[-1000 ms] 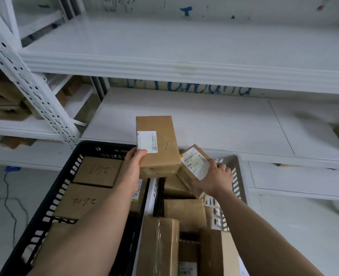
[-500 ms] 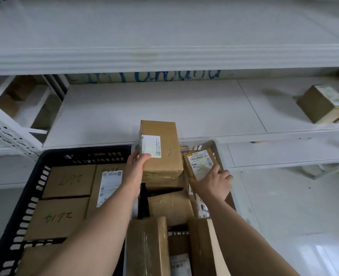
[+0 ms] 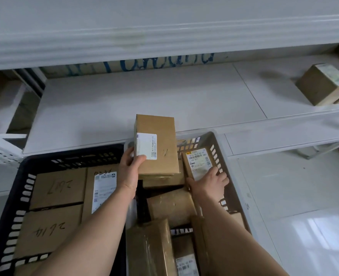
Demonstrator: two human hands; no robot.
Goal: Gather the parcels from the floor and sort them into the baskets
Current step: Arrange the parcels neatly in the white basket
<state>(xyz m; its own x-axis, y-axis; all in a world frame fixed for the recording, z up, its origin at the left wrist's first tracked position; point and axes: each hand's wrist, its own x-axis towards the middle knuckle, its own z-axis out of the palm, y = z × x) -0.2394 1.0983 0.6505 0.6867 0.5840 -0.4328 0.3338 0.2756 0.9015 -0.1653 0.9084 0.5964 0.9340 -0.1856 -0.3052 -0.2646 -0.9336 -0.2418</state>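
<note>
My left hand (image 3: 129, 168) grips a tall brown parcel (image 3: 160, 144) with a white label, held upright above the far end of the grey basket (image 3: 233, 188). My right hand (image 3: 209, 183) rests on a smaller labelled parcel (image 3: 197, 162) that leans against the grey basket's far right wall, fingers on its label. Several brown parcels fill the grey basket below. To the left stands a black basket (image 3: 11, 212) with several flat cardboard parcels, some with handwritten numbers.
White metal shelving (image 3: 144, 100) runs across in front of me, its upper shelf edge (image 3: 124, 44) overhead. A few boxes (image 3: 322, 84) sit on the shelf at far right. Pale glossy floor (image 3: 304, 206) lies to the right of the baskets.
My right hand has lowered the small labelled parcel into the grey basket's far right corner. The left hand keeps the tall parcel raised. The view has swung to the right.
</note>
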